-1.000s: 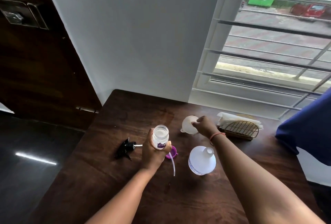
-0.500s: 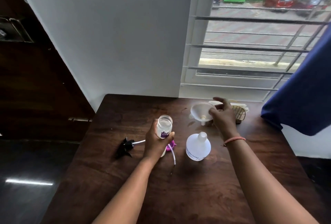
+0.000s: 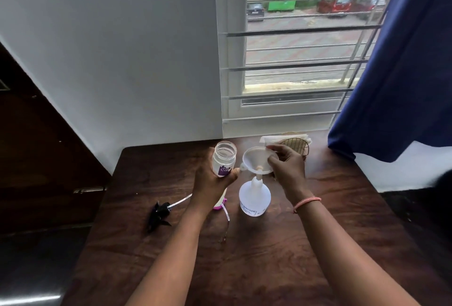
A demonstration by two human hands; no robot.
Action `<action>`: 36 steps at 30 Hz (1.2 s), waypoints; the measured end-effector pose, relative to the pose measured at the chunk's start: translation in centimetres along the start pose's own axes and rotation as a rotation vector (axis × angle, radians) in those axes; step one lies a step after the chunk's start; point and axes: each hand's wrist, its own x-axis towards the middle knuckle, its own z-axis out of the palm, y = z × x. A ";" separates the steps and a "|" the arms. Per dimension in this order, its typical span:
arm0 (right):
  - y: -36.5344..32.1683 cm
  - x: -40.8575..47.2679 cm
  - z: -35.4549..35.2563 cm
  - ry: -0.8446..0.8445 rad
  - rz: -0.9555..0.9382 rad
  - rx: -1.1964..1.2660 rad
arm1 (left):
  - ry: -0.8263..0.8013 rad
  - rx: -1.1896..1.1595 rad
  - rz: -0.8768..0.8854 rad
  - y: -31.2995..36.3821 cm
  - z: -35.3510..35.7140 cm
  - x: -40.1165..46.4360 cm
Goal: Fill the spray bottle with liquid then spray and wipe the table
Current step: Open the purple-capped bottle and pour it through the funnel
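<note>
The left hand (image 3: 211, 181) has its fingers wrapped around an open clear plastic bottle with a purple label (image 3: 223, 162), held just left of the round white spray bottle (image 3: 254, 197) standing on the dark wooden tabletop (image 3: 281, 252). The right hand (image 3: 288, 167) pinches the rim of a translucent white funnel (image 3: 255, 161) right above that spray bottle's neck, and the black trigger spray head (image 3: 159, 215) lies on the tabletop well to its left.

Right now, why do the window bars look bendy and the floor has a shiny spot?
In the head view, the wide-angle lens bows the window bars and the wall's edges; daylight from the window glares off the dark floor at lower left; the funnel and right hand look slightly soft, not sharp.
</note>
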 end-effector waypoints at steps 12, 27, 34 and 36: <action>2.2 -0.9 0.4 -0.007 -0.038 -0.264 | -0.098 0.341 0.062 2.8 -1.3 1.7; 2.1 -1.1 0.9 -0.010 0.018 -0.267 | -0.458 0.766 -0.176 2.9 -0.7 2.7; 2.1 -1.2 1.0 0.000 -0.078 -0.310 | -0.472 0.856 -0.193 3.3 -0.1 3.2; 2.2 -1.2 1.1 0.004 -0.094 -0.317 | -0.478 0.874 -0.186 3.6 -0.1 3.4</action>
